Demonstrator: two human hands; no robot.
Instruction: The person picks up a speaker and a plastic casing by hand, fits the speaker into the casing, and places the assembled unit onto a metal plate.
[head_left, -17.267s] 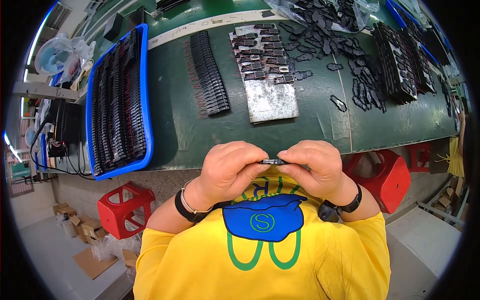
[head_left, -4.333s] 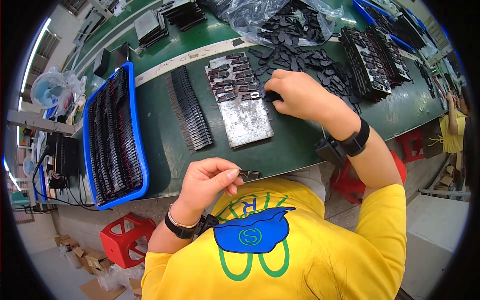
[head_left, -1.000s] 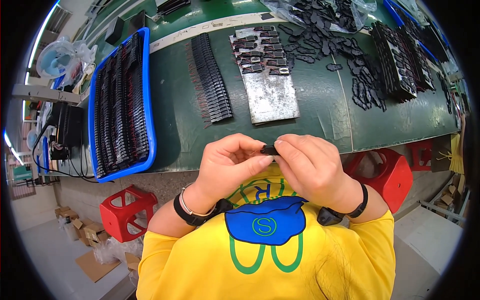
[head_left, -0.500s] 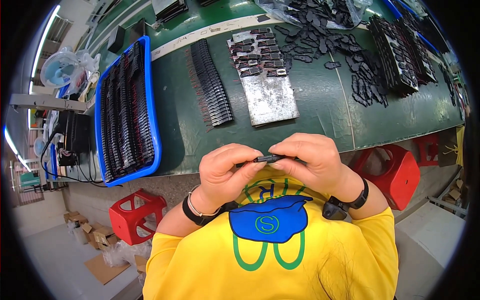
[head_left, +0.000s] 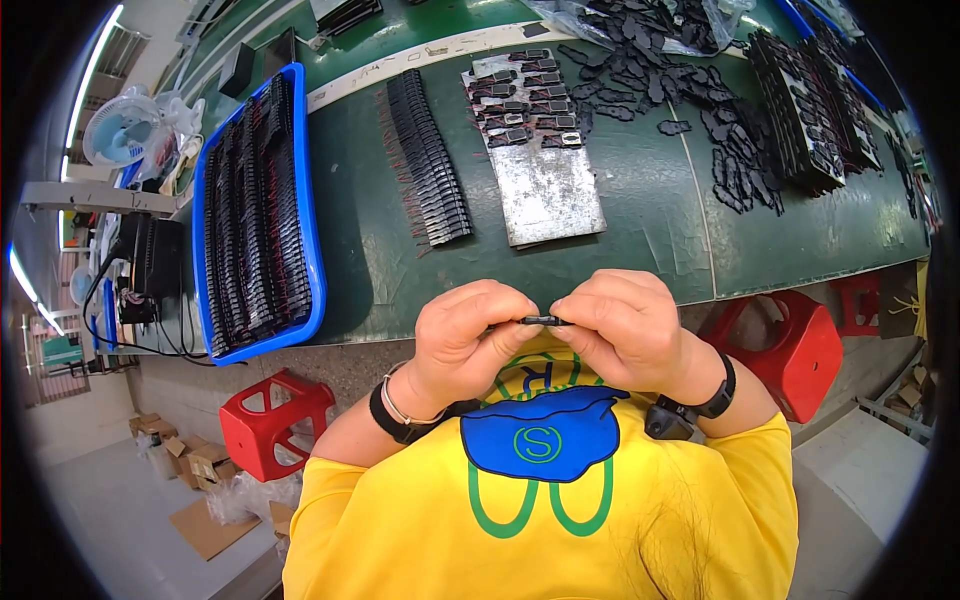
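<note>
My left hand (head_left: 462, 335) and my right hand (head_left: 630, 328) meet in front of my chest, each pinching one end of a small black plastic part (head_left: 543, 321). Fingers cover most of it; only a short dark middle section shows between the fingertips. Beyond my hands lies a silvery metal plate (head_left: 552, 205), its far half carrying two columns of small black pieces (head_left: 545, 92) with red wires. Left of the plate, a long row of black parts (head_left: 432, 165) with thin red wires rests on the green table (head_left: 655, 240).
A blue tray (head_left: 318, 290) packed with black wired parts stands at the left. Flat black pieces (head_left: 735, 150) are heaped at the right, near stacked loaded plates (head_left: 800, 110). Red stools (head_left: 262, 425) stand beside me. A fan (head_left: 120, 132) is at far left.
Both hands have shifted slightly right and come closer together around the black part. The part appears turned, with less of it showing. The whole view has moved a little.
</note>
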